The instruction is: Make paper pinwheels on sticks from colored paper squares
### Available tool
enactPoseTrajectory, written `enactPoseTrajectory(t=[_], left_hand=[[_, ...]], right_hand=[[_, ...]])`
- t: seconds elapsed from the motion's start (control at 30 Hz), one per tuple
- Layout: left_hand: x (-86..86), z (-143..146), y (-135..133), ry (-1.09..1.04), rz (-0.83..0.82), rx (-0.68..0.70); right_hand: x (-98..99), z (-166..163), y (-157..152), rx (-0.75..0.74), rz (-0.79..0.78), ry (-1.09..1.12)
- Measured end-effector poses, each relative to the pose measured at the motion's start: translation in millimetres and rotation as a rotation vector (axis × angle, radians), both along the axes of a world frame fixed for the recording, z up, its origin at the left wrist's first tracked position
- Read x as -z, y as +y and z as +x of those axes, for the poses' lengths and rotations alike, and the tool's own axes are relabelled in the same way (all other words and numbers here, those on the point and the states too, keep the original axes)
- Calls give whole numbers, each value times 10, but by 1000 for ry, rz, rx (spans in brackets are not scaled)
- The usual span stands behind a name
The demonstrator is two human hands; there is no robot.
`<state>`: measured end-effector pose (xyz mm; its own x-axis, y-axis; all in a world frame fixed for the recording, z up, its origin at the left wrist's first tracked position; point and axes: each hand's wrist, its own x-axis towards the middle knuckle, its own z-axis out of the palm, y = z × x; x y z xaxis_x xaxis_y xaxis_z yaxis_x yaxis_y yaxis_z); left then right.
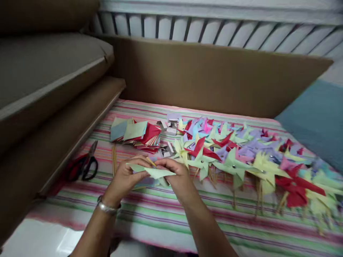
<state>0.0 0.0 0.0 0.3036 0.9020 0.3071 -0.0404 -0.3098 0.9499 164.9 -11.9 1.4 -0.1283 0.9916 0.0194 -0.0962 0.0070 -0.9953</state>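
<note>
My left hand (125, 176) and my right hand (178, 176) meet over the striped cloth (171, 214), both closed on a pale green paper pinwheel (154, 172) held flat between them. A thin wooden stick (150, 161) shows at its middle, between my fingertips. A metal bracelet sits on my left wrist. Just beyond my hands lies a stack of coloured paper squares (136, 134).
A long row of finished paper pinwheels (241, 157) on sticks spreads to the right. Black-handled scissors (85, 164) lie at the left, with loose wooden sticks (114, 159) beside them. A brown cardboard sheet (209, 75) stands behind, cushions at the left.
</note>
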Motion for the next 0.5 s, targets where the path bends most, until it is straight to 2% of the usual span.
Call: enactPoseTrajectory(t=[0.3,0.5], left_hand=[[-72,-56,-45,71,150,-47],[-54,-83,-63,96,211,-115]], right_hand=[[-19,13,-35,-40,-50,22],[-58,13,-51,-26,-11,13]])
